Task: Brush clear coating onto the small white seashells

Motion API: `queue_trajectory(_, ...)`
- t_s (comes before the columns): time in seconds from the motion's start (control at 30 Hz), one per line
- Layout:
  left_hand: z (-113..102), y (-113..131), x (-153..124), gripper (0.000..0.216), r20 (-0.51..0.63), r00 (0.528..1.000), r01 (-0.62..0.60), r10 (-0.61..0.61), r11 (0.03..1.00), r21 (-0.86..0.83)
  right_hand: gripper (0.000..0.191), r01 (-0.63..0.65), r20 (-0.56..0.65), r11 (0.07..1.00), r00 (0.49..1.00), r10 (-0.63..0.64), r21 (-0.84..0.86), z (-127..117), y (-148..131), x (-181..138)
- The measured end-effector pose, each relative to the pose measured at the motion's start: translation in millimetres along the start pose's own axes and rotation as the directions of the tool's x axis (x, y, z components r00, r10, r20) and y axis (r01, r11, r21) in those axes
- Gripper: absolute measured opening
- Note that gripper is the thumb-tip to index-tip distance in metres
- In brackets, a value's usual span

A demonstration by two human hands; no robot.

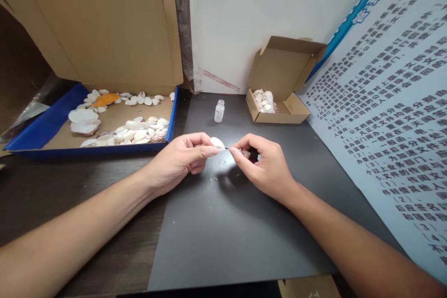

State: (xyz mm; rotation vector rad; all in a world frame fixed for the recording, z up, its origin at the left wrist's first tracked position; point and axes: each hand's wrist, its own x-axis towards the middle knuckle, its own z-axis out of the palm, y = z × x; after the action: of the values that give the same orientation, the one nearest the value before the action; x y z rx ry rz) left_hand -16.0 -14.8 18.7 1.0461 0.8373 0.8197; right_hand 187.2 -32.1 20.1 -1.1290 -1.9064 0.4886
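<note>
Between the thumb and fingers of my left hand (186, 156) is a small white seashell (218, 143), held above the dark mat. Facing it from the right, my right hand (263, 160) pinches a slim brush-like applicator with a black cap (253, 154). Its thin dark tip points at the shell's lower right edge; whether they touch I cannot tell. Much of the applicator is hidden by my fingers. Beyond my hands a small clear bottle (219, 111) stands upright with no cap on its neck.
At the left, a blue-edged cardboard box (101, 149) lies open with several shells and an orange piece (106, 99). A smaller carton (279, 118) at the back right holds more shells. White specks dot the grey mat (202, 242). A printed sheet (384, 125) flanks the right.
</note>
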Motion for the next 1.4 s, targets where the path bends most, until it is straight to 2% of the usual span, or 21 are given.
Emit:
queue_trajectory(0.13, 0.0, -1.1, 0.4, 0.027, 0.002, 1.0, -0.031, 0.031, 0.998, 0.051, 0.012, 0.032, -0.051, 0.997, 0.998, -0.028, 0.076, -0.2, -1.0, -1.1)
queue_trajectory(0.33, 0.7, -1.5, -0.1, 0.028, -0.024, 0.999, -0.045, 0.046, 0.997, 0.065, 0.008, 0.049, -0.005, 0.994, 0.999, -0.049, 0.095, 1.5, 0.1, -2.3)
queue_trajectory(0.5, 1.3, -1.1, -0.3, 0.029, -0.046, 0.997, -0.056, 0.06, 0.995, 0.084, 0.012, 0.029, -0.044, 0.994, 0.999, -0.024, 0.109, 2.1, 0.6, -3.0)
queue_trajectory(0.67, 2.3, -0.6, -1.5, 0.028, -0.03, 0.997, -0.069, 0.073, 0.99, 0.122, 0.011, 0.093, -0.017, 0.978, 0.996, -0.091, 0.185, 3.2, 0.0, -5.2)
queue_trajectory(0.83, 2.7, -0.4, -1.5, 0.027, -0.036, 0.995, -0.084, 0.089, 0.989, 0.123, 0.012, 0.096, -0.009, 0.986, 0.995, -0.096, 0.135, 3.7, 0.4, -3.0)
queue_trajectory(1.03, 1.7, -1.2, -1.7, 0.027, -0.044, 0.994, -0.093, 0.099, 0.986, 0.135, 0.014, 0.132, -0.116, 0.981, 0.986, -0.116, 0.144, 2.6, -2.4, -3.8)
queue_trajectory(1.13, 1.8, -1.5, -1.9, 0.027, -0.041, 0.994, -0.09, 0.097, 0.986, 0.143, 0.013, 0.164, -0.093, 0.976, 0.984, -0.152, 0.142, 3.1, -2.4, -4.4)
queue_trajectory(1.23, 1.8, -1.6, -1.9, 0.028, -0.047, 0.995, -0.085, 0.093, 0.987, 0.137, 0.014, 0.138, -0.055, 0.986, 0.99, -0.133, 0.093, 3.3, -1.0, -4.1)
queue_trajectory(1.4, 0.7, -1.9, -1.4, 0.028, -0.053, 0.993, -0.095, 0.103, 0.985, 0.146, 0.014, 0.154, -0.107, 0.983, 0.984, -0.144, 0.099, 2.0, -1.2, -3.8)
